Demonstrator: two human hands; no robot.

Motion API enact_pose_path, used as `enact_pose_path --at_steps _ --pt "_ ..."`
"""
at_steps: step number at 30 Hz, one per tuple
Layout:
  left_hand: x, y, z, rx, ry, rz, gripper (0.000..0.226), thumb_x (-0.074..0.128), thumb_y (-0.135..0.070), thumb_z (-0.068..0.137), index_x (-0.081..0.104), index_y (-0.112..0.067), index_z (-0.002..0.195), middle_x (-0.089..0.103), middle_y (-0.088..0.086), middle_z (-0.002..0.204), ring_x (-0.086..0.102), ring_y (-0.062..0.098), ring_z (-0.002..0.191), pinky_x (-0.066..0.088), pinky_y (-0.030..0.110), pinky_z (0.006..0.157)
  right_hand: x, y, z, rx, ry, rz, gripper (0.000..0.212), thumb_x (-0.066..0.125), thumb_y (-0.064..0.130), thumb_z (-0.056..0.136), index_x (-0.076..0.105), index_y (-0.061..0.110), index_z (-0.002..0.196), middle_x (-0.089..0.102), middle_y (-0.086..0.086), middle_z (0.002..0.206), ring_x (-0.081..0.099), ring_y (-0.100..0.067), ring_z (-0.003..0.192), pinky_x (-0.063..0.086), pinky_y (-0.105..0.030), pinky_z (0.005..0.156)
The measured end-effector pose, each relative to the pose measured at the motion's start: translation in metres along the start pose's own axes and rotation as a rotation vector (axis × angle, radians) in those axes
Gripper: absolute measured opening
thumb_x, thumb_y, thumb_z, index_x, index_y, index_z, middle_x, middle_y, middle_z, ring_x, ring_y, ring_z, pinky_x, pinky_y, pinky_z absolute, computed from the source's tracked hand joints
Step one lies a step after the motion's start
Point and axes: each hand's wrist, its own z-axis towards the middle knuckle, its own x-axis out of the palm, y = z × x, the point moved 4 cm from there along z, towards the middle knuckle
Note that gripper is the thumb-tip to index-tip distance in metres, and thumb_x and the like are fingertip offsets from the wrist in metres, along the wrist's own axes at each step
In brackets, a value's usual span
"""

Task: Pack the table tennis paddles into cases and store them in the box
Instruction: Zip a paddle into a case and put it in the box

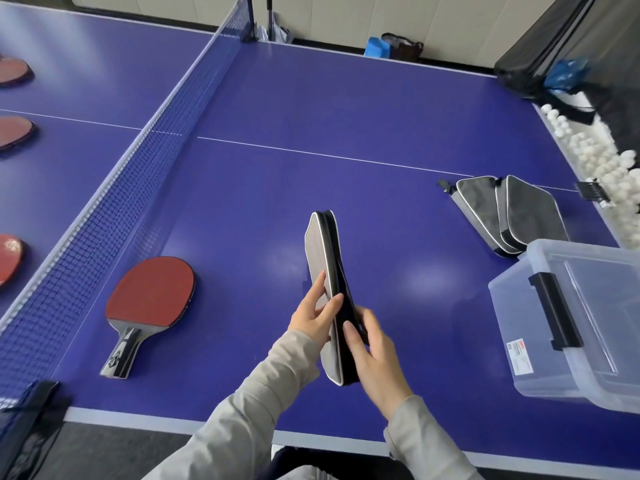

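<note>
Both hands, left hand (313, 315) and right hand (375, 355), are gripping 1 grey, white-piped, zipped case (329, 271) edge-up above the worktop (311, 105).

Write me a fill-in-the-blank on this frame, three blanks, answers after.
The left hand and right hand grip the grey fabric case with a black ____ along its edge.
The table-tennis paddle on the blue table shows its ____ rubber face.
The clear plastic storage box has a ____ latch.
Answers: zipper; red; black.
</note>
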Motion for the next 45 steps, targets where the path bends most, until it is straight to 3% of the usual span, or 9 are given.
enact_pose_path --at_steps 4,11,15,18,22,25,33,39,45 --pt "-0.017 0.001 0.001 0.022 -0.021 0.012 0.048 0.051 -0.02 0.096 0.038 -0.035 0.14 0.057 -0.005 0.124 0.065 0.005 0.095 0.058 0.041 0.079 -0.008 0.0 0.002 -0.012 0.006 0.0 0.022 0.057 0.023 0.093 0.054 0.035 0.111 0.066 0.017 0.106 0.06 0.002 0.105 0.048 -0.011 0.083" --pt "-0.09 0.011 0.01 0.017 -0.265 0.045 0.031 0.045 0.002 0.091 0.062 -0.021 0.103 0.066 -0.004 0.082 0.062 0.007 0.069 0.05 0.015 0.06 -0.059 -0.017 0.012 0.059 -0.141 -0.074 0.042 0.057 -0.008 0.081 0.054 0.025 0.106 0.067 0.008 0.101 0.063 0.007 0.087 0.046 -0.007 0.075" --pt "-0.138 0.04 0.017 -0.123 -0.271 0.09 0.033 0.065 0.005 0.081 0.06 -0.013 0.109 0.065 0.003 0.091 0.062 0.022 0.082 0.049 0.031 0.074 -0.093 -0.048 0.011 0.22 -0.274 0.13 0.038 0.055 -0.009 0.084 0.057 0.017 0.112 0.068 -0.001 0.107 0.065 -0.014 0.099 0.05 -0.027 0.084" --pt "-0.148 0.066 0.019 -0.216 -0.243 0.232 0.05 0.061 0.019 0.075 0.056 -0.014 0.113 0.054 0.005 0.082 0.057 0.022 0.071 0.049 0.033 0.061 -0.103 -0.075 0.009 0.322 -0.309 0.227 0.038 0.055 -0.011 0.085 0.057 0.016 0.112 0.067 -0.008 0.113 0.063 -0.024 0.105 0.049 -0.04 0.094" --pt "-0.161 0.09 0.024 -0.226 -0.312 0.285 0.049 0.059 0.02 0.075 0.06 -0.011 0.112 0.059 0.009 0.081 0.06 0.032 0.079 0.054 0.043 0.076 -0.112 -0.113 0.007 0.448 -0.343 0.227 0.038 0.054 -0.013 0.085 0.059 0.02 0.104 0.067 -0.01 0.108 0.064 -0.026 0.097 0.049 -0.041 0.093" --pt "-0.166 0.101 0.024 -0.235 -0.366 0.319 0.046 0.059 0.017 0.075 0.062 -0.016 0.107 0.063 0.012 0.085 0.062 0.037 0.088 0.052 0.047 0.086 -0.114 -0.138 0.007 0.525 -0.325 0.144 0.038 0.056 -0.014 0.083 0.059 0.021 0.1 0.066 -0.011 0.107 0.063 -0.024 0.095 0.049 -0.038 0.088" --pt "-0.162 0.124 0.026 -0.206 -0.516 0.42 0.043 0.053 0.009 0.077 0.06 -0.025 0.104 0.064 -0.001 0.083 0.058 0.012 0.07 0.04 0.015 0.059 -0.102 -0.158 0.02 0.545 -0.256 -0.357 0.028 0.061 -0.001 0.081 0.052 0.016 0.101 0.061 0.002 0.088 0.054 -0.01 0.074 0.04 -0.022 0.067" --pt "-0.162 0.136 0.028 -0.184 -0.562 0.511 0.05 0.051 0.009 0.079 0.058 -0.022 0.117 0.062 0.001 0.092 0.059 0.024 0.084 0.042 0.027 0.077 -0.094 -0.174 0.018 0.577 -0.174 -0.511 0.04 0.061 0.007 0.087 0.047 0.008 0.125 0.056 -0.012 0.122 0.051 -0.03 0.114 0.042 -0.034 0.09" --pt "-0.166 0.142 0.032 -0.193 -0.553 0.696 0.054 0.064 0.001 0.079 0.052 -0.012 0.13 0.058 0.013 0.105 0.057 0.033 0.094 0.046 0.04 0.091 -0.093 -0.181 0.015 0.561 -0.175 -0.532 0.036 0.064 0.01 0.086 0.05 0.008 0.119 0.058 -0.009 0.104 0.055 -0.028 0.097 0.044 -0.032 0.08"
